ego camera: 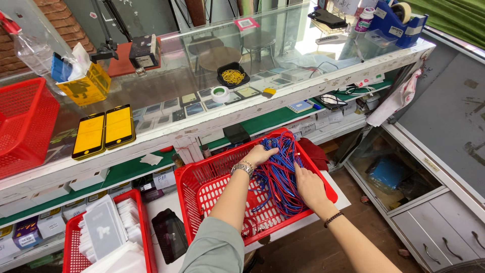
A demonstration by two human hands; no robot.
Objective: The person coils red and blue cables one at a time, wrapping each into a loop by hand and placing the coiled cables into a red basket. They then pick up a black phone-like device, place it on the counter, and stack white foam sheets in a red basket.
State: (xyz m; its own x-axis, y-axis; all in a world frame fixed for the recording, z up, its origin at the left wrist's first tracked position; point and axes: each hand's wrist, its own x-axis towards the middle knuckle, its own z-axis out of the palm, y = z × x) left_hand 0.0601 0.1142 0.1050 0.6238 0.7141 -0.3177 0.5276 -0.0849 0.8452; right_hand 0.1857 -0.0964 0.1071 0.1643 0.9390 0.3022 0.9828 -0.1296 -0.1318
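Right hand lies flat, fingers spread, on the near edge of a tangle of blue and red cables. Cables fill the right half of a red basket on a low white shelf. Left hand, wrist in a metal watch, curls loosely into the tangle's far side. Beyond, glass-topped table carries two yellow-faced phones.
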